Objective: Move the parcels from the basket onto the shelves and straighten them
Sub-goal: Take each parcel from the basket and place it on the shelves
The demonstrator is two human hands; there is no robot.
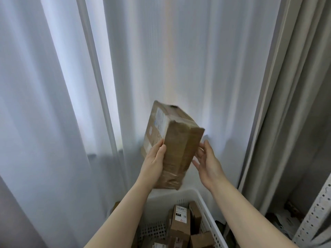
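Note:
A brown cardboard parcel (172, 138) with a white label on its left face is held up in the air above the basket, tilted. My left hand (154, 161) grips its lower left side, thumb on the near face. My right hand (207, 161) is beside the parcel's right edge with fingers spread and relaxed, just off or barely touching it. Below, a white perforated basket (206, 208) holds several more brown parcels (180, 224) with labels.
White sheer curtains (89, 86) fill the background, with a grey heavy curtain (295, 104) on the right. A white perforated shelf upright (315, 215) stands at the lower right, with clutter on the floor beside it.

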